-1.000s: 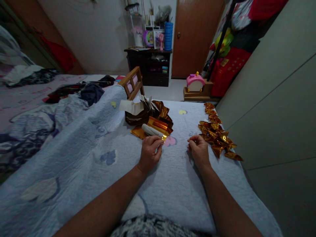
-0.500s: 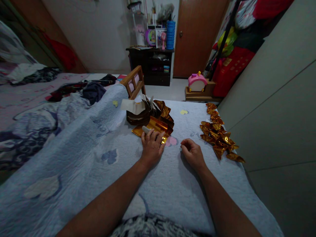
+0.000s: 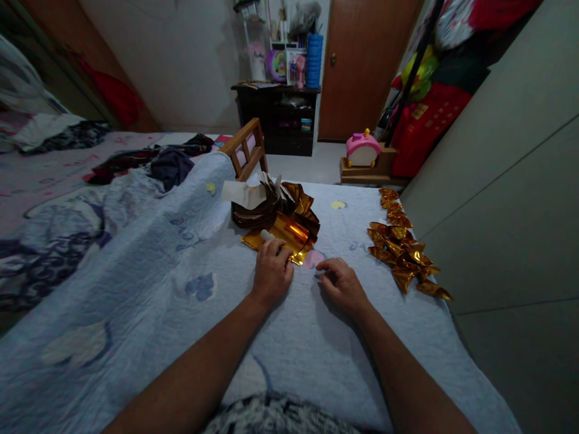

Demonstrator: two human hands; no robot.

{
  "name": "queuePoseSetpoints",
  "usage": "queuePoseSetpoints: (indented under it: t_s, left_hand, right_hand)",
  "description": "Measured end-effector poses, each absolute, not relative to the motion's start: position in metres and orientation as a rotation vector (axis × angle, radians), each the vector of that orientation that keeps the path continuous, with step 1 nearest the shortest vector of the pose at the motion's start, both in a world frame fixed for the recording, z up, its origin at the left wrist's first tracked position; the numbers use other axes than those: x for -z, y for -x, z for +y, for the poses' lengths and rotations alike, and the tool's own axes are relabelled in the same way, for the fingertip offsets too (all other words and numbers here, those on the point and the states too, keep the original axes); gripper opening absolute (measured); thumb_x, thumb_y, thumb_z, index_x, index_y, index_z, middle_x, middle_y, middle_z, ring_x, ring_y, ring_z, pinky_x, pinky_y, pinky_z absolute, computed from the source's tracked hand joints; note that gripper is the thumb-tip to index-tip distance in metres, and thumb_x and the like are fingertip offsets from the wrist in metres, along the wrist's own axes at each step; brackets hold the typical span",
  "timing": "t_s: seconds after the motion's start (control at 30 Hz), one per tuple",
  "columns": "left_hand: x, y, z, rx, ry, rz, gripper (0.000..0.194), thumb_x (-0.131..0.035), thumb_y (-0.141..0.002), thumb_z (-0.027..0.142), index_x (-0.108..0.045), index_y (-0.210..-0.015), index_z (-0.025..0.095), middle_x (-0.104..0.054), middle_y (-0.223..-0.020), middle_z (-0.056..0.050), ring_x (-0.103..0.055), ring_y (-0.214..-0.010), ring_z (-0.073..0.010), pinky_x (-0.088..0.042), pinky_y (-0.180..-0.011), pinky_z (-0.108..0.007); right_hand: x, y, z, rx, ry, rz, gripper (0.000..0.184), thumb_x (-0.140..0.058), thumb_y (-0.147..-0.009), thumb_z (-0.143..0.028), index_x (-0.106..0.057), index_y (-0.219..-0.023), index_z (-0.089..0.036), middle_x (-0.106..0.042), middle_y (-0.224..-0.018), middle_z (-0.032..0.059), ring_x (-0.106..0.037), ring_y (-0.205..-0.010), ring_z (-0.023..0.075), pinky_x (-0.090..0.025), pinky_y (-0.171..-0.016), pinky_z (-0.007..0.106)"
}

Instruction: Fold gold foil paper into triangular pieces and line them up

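Observation:
My left hand (image 3: 272,274) rests on the near edge of a shiny gold foil paper sheet (image 3: 292,232), fingers bent over it and not visibly gripping. A small pale tube-shaped thing (image 3: 266,235) pokes out just beyond those fingertips; its kind is unclear. Behind lies a fanned stack of foil paper (image 3: 256,214), dark at the edges with white leaves turned up. My right hand (image 3: 342,286) hovers over or touches the bedspread right of the sheet, thumb and forefinger apart, with nothing seen between them. Several folded gold foil pieces (image 3: 404,256) lie farther right.
A pale blue quilted bedspread (image 3: 203,337) covers the surface under my hands. Clothes (image 3: 169,166) lie on a bed at left, near a small wooden rail (image 3: 246,147). A grey cabinet side (image 3: 511,199) borders the right edge. A pink toy (image 3: 363,149) stands beyond the far edge.
My right hand has moved left toward the gold sheet and its fingers have parted a little. My left hand has drawn slightly back toward me, baring more of the sheet.

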State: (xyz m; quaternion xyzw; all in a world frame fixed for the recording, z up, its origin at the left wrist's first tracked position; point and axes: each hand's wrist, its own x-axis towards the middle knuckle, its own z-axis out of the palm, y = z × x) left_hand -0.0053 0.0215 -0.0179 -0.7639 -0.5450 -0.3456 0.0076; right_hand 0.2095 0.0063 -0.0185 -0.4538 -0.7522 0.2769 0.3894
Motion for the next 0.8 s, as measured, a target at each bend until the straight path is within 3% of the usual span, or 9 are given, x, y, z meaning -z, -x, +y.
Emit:
queuePoseSetpoints:
  t_s: [0.27, 0.53, 0.63, 0.8]
  left_hand:
    - [0.017, 0.005, 0.021, 1.166, 2.382, -1.72, 0.039, -0.057, -0.085, 0.009, -0.058, -0.123, 0.018, -0.059, -0.121, -0.012, -0.052, -0.12, -0.0314, -0.043, -0.11, -0.052]
    - [0.017, 0.006, 0.02, 1.179, 2.412, -1.724, 0.04, -0.054, -0.087, 0.01, -0.055, -0.126, 0.015, -0.061, -0.121, -0.014, -0.053, -0.119, -0.0303, -0.043, -0.109, -0.052]
    - [0.016, 0.005, 0.02, 1.164, 2.412, -1.741, 0.039, -0.053, -0.087, 0.01, -0.055, -0.125, 0.015, -0.062, -0.12, -0.013, -0.054, -0.118, -0.0295, -0.043, -0.109, -0.051]
    - [0.018, 0.005, 0.02, 1.182, 2.404, -1.741, 0.039, -0.052, -0.087, 0.01, -0.055, -0.125, 0.016, -0.062, -0.121, -0.013, -0.054, -0.119, -0.0292, -0.043, -0.108, -0.05]
  right_hand:
    - [0.025, -0.197, 0.005, -0.662, 1.018, -2.038, 0.036, -0.052, -0.086, -0.01, -0.063, -0.118, -0.023, -0.071, -0.111, 0.0101, -0.063, -0.104, 0.0256, -0.05, -0.093, 0.043]
    - [0.024, -0.191, 0.008, -0.619, 1.13, -2.15, 0.044, -0.053, -0.081, -0.009, -0.058, -0.124, -0.018, -0.066, -0.12, 0.0137, -0.058, -0.11, 0.0278, -0.046, -0.098, 0.045]
    - [0.017, -0.188, 0.015, -0.669, 1.164, -2.175, 0.042, -0.056, -0.078, -0.008, -0.059, -0.119, -0.017, -0.065, -0.119, 0.013, -0.057, -0.11, 0.0262, -0.045, -0.099, 0.042]
    - [0.006, -0.174, 0.032, -0.732, 1.303, -2.209, 0.017, -0.061, -0.078, -0.008, -0.066, -0.091, -0.018, -0.065, -0.097, 0.0079, -0.058, -0.092, 0.0214, -0.045, -0.085, 0.033]
